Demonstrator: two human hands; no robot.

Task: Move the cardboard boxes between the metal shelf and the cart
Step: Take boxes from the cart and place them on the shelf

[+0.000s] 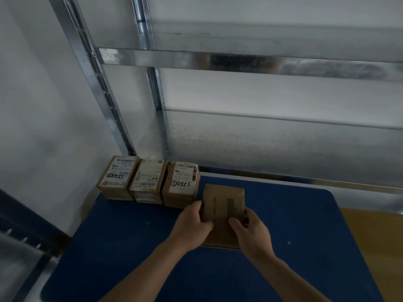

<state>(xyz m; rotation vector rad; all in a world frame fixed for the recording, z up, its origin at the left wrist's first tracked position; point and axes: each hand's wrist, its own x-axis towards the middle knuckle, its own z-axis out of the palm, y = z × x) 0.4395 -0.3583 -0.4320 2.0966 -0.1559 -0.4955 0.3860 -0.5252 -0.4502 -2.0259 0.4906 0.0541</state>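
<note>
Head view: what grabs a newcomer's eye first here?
First, the two hands at centre: the left hand and right hand grip a plain cardboard box from either side on the blue cart top. Next, a row of three labelled boxes along the cart's far left edge, two marked with handwritten numbers. Behind them, the bare metal shelf fills the upper frame.

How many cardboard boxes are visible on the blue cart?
4: three labelled brown cardboard boxes in a back-left row, one plain brown cardboard box between both hands. None seems hidden.
</note>
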